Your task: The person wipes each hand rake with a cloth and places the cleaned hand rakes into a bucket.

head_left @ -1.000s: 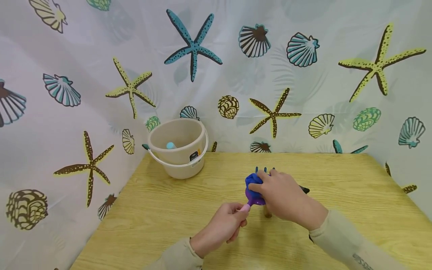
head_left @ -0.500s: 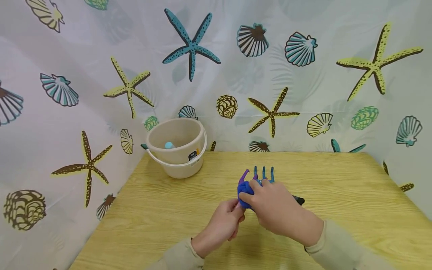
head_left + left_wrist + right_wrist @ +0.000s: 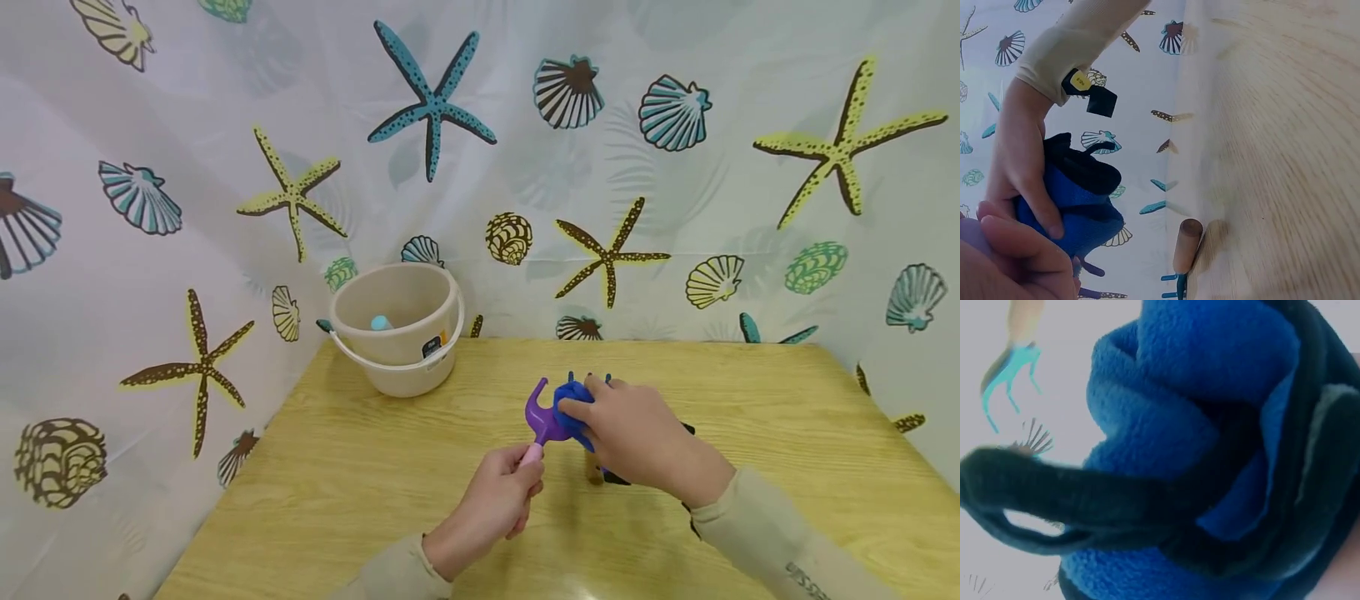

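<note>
My left hand (image 3: pixel 491 500) grips the pink handle of a small purple hand rake (image 3: pixel 543 422), held over the table with its prongs pointing away from me. My right hand (image 3: pixel 637 429) holds a bunched blue cloth (image 3: pixel 574 412) against the right side of the rake's head, hiding some prongs. In the left wrist view the right thumb presses on the cloth (image 3: pixel 1082 215). Close up in the right wrist view, the fluffy cloth (image 3: pixel 1166 419) has dark edging and a dark loop. Beyond my right hand lies a teal rake with a wooden handle (image 3: pixel 1188 247), mostly covered in the head view.
A beige bucket (image 3: pixel 393 383) with a white handle stands at the table's back left, with a light-blue rounded thing (image 3: pixel 380 322) inside. The wooden table (image 3: pixel 360 500) meets a curtain (image 3: pixel 487 175) printed with shells and starfish behind and at the sides.
My right hand has moved the cloth from over the rake's head down to its neck by the handle, then back up to the right-hand prongs. The left hand keeps its grip.
</note>
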`<action>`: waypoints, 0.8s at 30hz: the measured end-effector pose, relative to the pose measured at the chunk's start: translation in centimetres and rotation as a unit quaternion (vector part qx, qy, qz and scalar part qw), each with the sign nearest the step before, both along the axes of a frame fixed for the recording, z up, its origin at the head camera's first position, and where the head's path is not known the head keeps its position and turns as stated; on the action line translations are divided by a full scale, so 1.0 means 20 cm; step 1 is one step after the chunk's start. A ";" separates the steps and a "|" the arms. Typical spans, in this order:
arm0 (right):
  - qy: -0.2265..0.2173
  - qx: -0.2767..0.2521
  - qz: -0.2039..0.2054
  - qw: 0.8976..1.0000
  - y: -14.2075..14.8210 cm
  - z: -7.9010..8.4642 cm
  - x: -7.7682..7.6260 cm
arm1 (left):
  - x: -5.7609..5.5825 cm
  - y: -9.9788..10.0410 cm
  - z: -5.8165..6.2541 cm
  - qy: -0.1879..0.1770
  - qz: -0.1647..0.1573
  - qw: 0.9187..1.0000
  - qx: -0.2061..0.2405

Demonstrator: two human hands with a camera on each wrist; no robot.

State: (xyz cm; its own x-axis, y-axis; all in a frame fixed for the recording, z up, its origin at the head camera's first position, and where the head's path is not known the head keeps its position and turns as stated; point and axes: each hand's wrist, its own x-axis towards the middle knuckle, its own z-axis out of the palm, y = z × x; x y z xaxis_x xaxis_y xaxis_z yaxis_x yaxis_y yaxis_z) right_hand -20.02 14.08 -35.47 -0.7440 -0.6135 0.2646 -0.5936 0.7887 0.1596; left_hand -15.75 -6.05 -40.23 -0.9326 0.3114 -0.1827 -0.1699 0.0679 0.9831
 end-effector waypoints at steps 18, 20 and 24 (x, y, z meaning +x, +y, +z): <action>-0.021 0.034 -0.040 0.998 0.03 0.07 -0.07 | 0.02 0.01 0.00 0.016 -0.013 1.000 -0.001; -0.042 0.054 -0.047 0.997 0.04 0.08 -0.07 | 0.03 0.02 -0.01 0.006 -0.019 1.000 0.000; -0.074 0.079 -0.020 0.994 0.03 0.10 -0.04 | 0.03 0.02 -0.01 -0.006 -0.030 1.000 -0.002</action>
State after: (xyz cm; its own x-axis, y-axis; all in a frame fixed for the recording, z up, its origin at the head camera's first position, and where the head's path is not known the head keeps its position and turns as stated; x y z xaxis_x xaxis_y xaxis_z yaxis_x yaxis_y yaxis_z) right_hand -20.90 14.60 -33.52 -0.7928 -0.6071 0.0533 -0.5879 0.7849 0.1958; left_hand -15.17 -5.60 -40.52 -0.9100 0.3660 -0.1950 -0.1771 0.0821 0.9808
